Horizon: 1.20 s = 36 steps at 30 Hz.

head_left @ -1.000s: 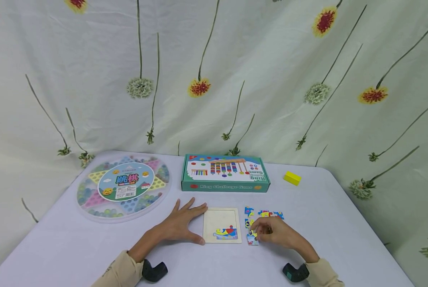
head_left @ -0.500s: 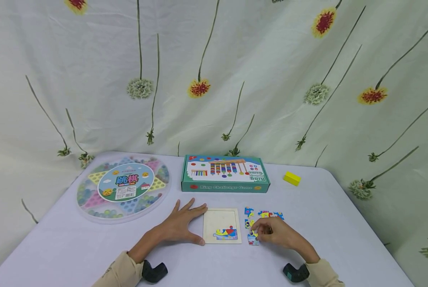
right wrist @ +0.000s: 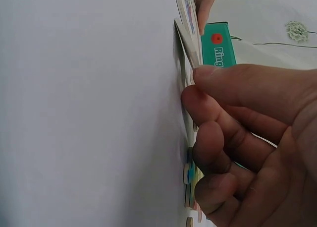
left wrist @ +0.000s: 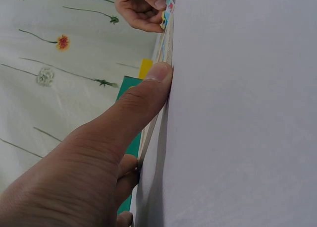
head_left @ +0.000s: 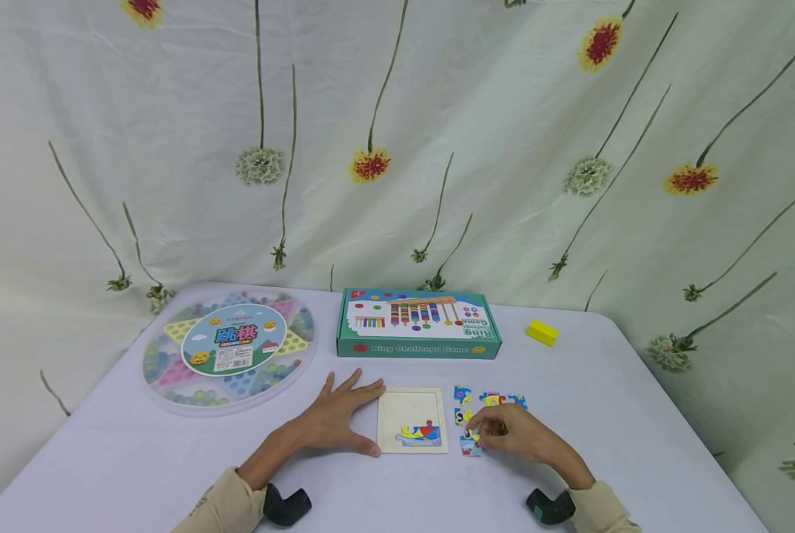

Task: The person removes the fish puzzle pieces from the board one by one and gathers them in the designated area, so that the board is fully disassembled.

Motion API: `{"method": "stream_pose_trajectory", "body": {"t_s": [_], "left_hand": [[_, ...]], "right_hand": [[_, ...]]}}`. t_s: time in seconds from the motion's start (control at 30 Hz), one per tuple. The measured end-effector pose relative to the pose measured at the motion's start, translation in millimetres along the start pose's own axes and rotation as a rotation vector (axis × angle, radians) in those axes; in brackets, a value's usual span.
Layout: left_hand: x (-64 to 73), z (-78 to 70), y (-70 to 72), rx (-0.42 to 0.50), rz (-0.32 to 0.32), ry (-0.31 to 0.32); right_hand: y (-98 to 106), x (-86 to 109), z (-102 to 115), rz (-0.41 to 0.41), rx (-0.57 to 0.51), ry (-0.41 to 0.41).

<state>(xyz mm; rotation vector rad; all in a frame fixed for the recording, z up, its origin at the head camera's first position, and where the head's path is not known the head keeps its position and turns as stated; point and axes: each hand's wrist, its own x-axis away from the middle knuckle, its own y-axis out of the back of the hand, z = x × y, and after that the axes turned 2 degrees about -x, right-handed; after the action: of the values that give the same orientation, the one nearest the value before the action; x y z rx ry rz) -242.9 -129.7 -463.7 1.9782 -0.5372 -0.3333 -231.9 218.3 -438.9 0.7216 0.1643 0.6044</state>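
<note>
A square wooden puzzle tray point(head_left: 400, 403) lies on the table, with joined colourful pieces point(head_left: 421, 434) in its lower right part. My left hand point(head_left: 334, 416) spreads along the tray's left side, fingers extended. Its thumb point(left wrist: 157, 73) touches the near edge, and the index fingertip meets the side higher up. To the tray's right, my right hand point(head_left: 514, 429) pinches a flat puzzle piece point(right wrist: 185, 42) between thumb and index finger, tilted with one edge up. Its printed face shows partly in the left wrist view. Loose pieces point(head_left: 462, 394) lie by the right hand, some partly hidden.
Behind the tray sits a green Ring Challenge Game box point(head_left: 419, 346). A round Chinese checkers set point(head_left: 234, 348) is at the back left, a yellow block point(head_left: 542, 332) at the back right. More loose pieces point(head_left: 494, 398) lie just beyond the right hand. A flowered cloth point(head_left: 504, 148) hangs behind.
The right hand's fingertips have shifted very slightly to the right while pinching the puzzle piece. The left hand and the tray have stayed in place.
</note>
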Motion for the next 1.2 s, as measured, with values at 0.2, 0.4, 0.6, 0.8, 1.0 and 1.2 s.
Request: {"method": "stream_pose_trajectory", "body": {"t_s": [0.2, 0.4, 0.6, 0.8, 1.0, 1.2], "left_hand": [[0.9, -1.8, 1.1, 0.004, 0.005, 0.005], [1.9, -2.7, 2.0, 0.006, 0.005, 0.003], [1.5, -2.2, 2.2, 0.008, 0.004, 0.002], [1.5, -2.2, 2.0, 0.01, 0.002, 0.0], [1.6, -1.9, 1.6, 0.012, -0.001, -0.005], [0.7, -0.6, 0.7, 0.003, 0.0, -0.004]], "right_hand": [[0.1, 0.1, 0.3, 0.001, 0.01, -0.002], [-0.3, 0.0, 2.0, 0.0, 0.023, -0.035], [-0.1, 0.8, 2.3, 0.0, 0.008, -0.024], [0.0, 1.1, 1.3, -0.002, 0.024, -0.017], [-0.6, 0.0, 0.6, -0.02, 0.053, -0.015], [-2.8, -3.5, 5.1, -0.042, 0.089, 0.044]]}}
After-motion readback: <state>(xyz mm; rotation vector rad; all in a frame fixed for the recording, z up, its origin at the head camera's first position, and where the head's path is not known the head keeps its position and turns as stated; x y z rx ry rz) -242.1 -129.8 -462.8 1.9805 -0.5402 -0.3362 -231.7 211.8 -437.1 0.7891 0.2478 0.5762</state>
